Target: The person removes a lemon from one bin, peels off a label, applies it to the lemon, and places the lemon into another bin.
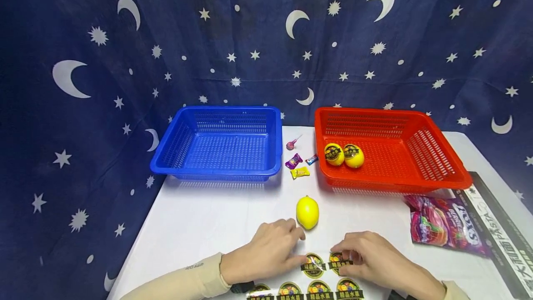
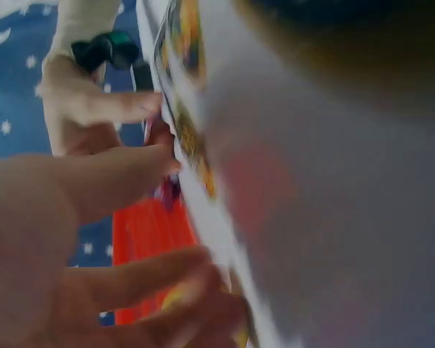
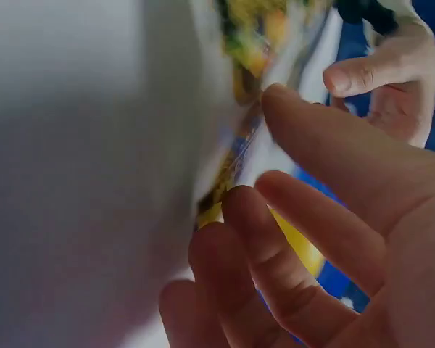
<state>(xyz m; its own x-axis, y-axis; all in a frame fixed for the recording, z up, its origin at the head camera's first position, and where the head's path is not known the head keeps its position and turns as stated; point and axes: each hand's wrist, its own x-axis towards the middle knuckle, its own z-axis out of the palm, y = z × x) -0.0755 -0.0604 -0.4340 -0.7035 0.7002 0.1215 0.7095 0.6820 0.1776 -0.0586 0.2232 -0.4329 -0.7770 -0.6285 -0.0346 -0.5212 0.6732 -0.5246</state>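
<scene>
In the head view a sheet of round black-and-gold fruit stickers [image 1: 319, 289] lies at the table's near edge. My left hand [image 1: 272, 246] is at its left side, thumb stretched out to the edge of an upper sticker [image 1: 313, 265], fingers loosely bent. Over the sticker beside it, my right hand [image 1: 374, 258] has its thumb and forefinger spread apart, the tips right at the sheet. A yellow lemon [image 1: 307, 213] stands just beyond the left fingertips. Two more lemons [image 1: 354, 156], each with a sticker on, sit in the red basket [image 1: 399, 184].
A blue basket [image 1: 216, 171] stands at the back left. Between the baskets lie a lollipop [image 1: 290, 145] and wrapped candies [image 1: 300, 172]. To the right are a purple candy bag [image 1: 447, 226] and a long flat dark-and-white package [image 1: 495, 230]. A star-patterned curtain [image 1: 250, 36] hangs behind.
</scene>
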